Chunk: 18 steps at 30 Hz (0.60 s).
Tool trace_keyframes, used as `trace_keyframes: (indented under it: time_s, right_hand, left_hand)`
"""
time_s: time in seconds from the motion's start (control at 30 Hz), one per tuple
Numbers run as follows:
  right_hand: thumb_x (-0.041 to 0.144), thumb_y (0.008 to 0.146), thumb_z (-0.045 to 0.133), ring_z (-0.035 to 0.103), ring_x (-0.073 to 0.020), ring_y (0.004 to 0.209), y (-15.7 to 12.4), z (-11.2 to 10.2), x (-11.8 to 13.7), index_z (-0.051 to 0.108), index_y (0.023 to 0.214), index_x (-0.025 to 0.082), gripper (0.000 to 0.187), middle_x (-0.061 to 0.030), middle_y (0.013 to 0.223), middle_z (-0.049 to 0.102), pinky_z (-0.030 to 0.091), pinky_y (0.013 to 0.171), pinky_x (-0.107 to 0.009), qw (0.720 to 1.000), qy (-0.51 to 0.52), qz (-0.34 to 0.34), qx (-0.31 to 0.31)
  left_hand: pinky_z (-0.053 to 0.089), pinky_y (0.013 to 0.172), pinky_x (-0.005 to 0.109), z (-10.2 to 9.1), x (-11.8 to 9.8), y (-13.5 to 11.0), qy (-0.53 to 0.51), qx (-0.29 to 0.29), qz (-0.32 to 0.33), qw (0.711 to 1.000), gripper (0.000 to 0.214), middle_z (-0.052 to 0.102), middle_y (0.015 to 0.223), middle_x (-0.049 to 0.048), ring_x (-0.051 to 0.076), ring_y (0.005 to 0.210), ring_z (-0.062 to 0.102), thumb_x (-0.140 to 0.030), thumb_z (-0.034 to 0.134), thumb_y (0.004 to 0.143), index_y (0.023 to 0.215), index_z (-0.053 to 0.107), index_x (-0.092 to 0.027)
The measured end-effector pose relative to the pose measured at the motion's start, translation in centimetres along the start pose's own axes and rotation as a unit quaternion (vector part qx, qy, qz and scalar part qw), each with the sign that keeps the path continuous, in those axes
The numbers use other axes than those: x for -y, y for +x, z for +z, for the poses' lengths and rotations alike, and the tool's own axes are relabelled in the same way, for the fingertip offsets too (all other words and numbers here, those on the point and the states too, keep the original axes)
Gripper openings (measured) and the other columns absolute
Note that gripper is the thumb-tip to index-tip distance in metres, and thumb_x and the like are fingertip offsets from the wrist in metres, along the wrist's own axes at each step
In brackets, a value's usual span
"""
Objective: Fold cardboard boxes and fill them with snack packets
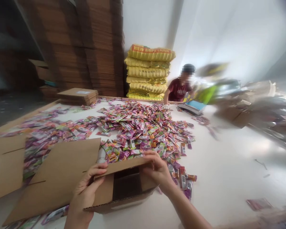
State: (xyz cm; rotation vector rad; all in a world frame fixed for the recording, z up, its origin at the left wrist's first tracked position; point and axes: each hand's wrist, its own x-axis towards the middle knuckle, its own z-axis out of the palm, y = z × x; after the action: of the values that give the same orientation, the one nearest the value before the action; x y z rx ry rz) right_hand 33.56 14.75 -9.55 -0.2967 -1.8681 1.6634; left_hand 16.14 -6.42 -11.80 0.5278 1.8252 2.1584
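A brown cardboard box (124, 187) lies on its side at the near edge of the white table (224, 171), its open mouth facing me. My left hand (87, 187) grips the box's left flap, fingers curled over the edge. My right hand (157, 170) holds the top flap at the right, fingers closed on it. Just behind the box spreads a big heap of small colourful sachets (138, 130).
Flat cardboard sheets (57, 178) lie to the left. A stack of flattened cartons (78, 95) sits at the far table edge, with yellow sacks (147, 73) piled behind. A person in a dark red shirt (178, 89) works at a scale (193, 106) across the table.
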Motion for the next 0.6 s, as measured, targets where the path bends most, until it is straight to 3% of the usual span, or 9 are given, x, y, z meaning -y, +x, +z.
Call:
trace_keyframes:
  time_s: [0.07, 0.17, 0.23, 0.3, 0.33, 0.4, 0.43, 0.53, 0.6]
  right_hand:
    - [0.045, 0.089, 0.070, 0.044, -0.0282, 0.142, -0.8, -1.8, 1.0, 0.075, 0.116, 0.032, 0.030, -0.0046, 0.139, 0.062, 0.030, 0.123, -0.047, 0.997, -0.006, -0.041, 0.061]
    - [0.067, 0.098, 0.039, 0.025, -0.0266, 0.155, -1.8, -4.7, 3.2, 0.053, 0.147, 0.035, 0.060, -0.0034, 0.161, 0.041, 0.016, 0.127, -0.051, 0.980, -0.037, 0.001, 0.197]
    - [0.075, 0.087, 0.055, 0.019, -0.0305, 0.156, -2.2, -5.7, 4.1, 0.044, 0.153, 0.034, 0.079, -0.0043, 0.167, 0.029, 0.013, 0.127, -0.054, 0.967, -0.066, 0.011, 0.246]
    - [0.068, 0.066, 0.082, 0.023, -0.0348, 0.154, -2.5, -5.3, 3.9, 0.051, 0.149, 0.033, 0.095, -0.0080, 0.164, 0.035, 0.015, 0.126, -0.056, 0.974, -0.094, 0.001, 0.207]
    - [0.061, 0.063, 0.088, 0.029, -0.0352, 0.152, -2.5, -4.7, 3.5, 0.058, 0.143, 0.032, 0.090, -0.0092, 0.160, 0.042, 0.019, 0.126, -0.055, 0.982, -0.102, 0.003, 0.162]
    - [0.050, 0.070, 0.088, 0.046, -0.0320, 0.141, -2.6, -3.0, 2.5, 0.073, 0.122, 0.031, 0.057, -0.0093, 0.145, 0.059, 0.031, 0.121, -0.052, 0.994, -0.096, 0.019, 0.043]
    - [0.044, 0.075, 0.085, 0.053, -0.0298, 0.134, -2.5, -2.0, 2.0, 0.077, 0.110, 0.030, 0.039, -0.0086, 0.136, 0.064, 0.037, 0.117, -0.049, 0.996, -0.090, 0.030, -0.007]
    - [0.029, 0.080, 0.079, 0.059, -0.0259, 0.120, -2.2, -0.1, 1.6, 0.079, 0.087, 0.027, 0.007, -0.0058, 0.124, 0.067, 0.044, 0.108, -0.045, 0.990, -0.121, 0.041, -0.067]
    - [0.023, 0.081, 0.076, 0.057, -0.0252, 0.121, -2.0, 0.2, 2.0, 0.079, 0.081, 0.028, 0.005, -0.0044, 0.124, 0.066, 0.043, 0.107, -0.043, 0.984, -0.167, 0.028, -0.047]
  left_hand:
    - [0.036, 0.120, 0.042, -0.8, 0.7, -0.2, 0.031, 0.000, 0.051, 0.998, 0.014, 0.071, 0.119, 0.0011, 0.027, 0.124, 0.060, -0.039, 0.073, 0.083, 0.081, 0.072, -0.025]
    - [0.034, 0.121, 0.044, -2.4, 1.1, 0.1, 0.107, 0.099, 0.033, 0.989, 0.032, 0.067, 0.135, 0.0027, 0.030, 0.133, 0.055, -0.054, 0.059, 0.090, 0.100, 0.077, -0.030]
    - [0.033, 0.121, 0.046, -3.7, 0.9, 1.0, 0.155, 0.198, 0.027, 0.967, 0.059, 0.059, 0.147, 0.0047, 0.034, 0.140, 0.049, -0.075, 0.053, 0.084, 0.115, 0.076, -0.031]
    - [0.027, 0.123, 0.051, -4.9, 0.4, 2.1, 0.172, 0.278, 0.064, 0.943, 0.090, 0.052, 0.153, 0.0078, 0.038, 0.144, 0.043, -0.095, 0.043, 0.069, 0.125, 0.073, -0.031]
    - [0.023, 0.123, 0.053, -5.4, 0.2, 2.6, 0.175, 0.313, 0.094, 0.929, 0.103, 0.051, 0.154, 0.0093, 0.040, 0.145, 0.040, -0.102, 0.035, 0.062, 0.129, 0.071, -0.031]
    - [0.020, 0.123, 0.056, -5.9, -0.4, 3.3, 0.187, 0.381, 0.131, 0.896, 0.117, 0.047, 0.156, 0.0114, 0.041, 0.147, 0.037, -0.106, 0.023, 0.056, 0.136, 0.066, -0.030]
    - [0.023, 0.122, 0.056, -6.0, -0.6, 3.3, 0.213, 0.392, 0.132, 0.885, 0.112, 0.048, 0.156, 0.0110, 0.039, 0.147, 0.038, -0.104, 0.026, 0.061, 0.136, 0.065, -0.031]
    - [0.046, 0.112, 0.045, -4.7, -1.2, 2.6, 0.325, 0.273, 0.145, 0.894, 0.056, 0.064, 0.142, 0.0054, 0.030, 0.135, 0.055, -0.077, 0.057, 0.082, 0.116, 0.076, -0.036]
    - [0.054, 0.101, 0.040, -2.8, -1.5, 2.0, 0.402, 0.169, 0.222, 0.872, 0.019, 0.074, 0.122, 0.0015, 0.025, 0.121, 0.063, -0.050, 0.069, 0.086, 0.090, 0.078, -0.034]
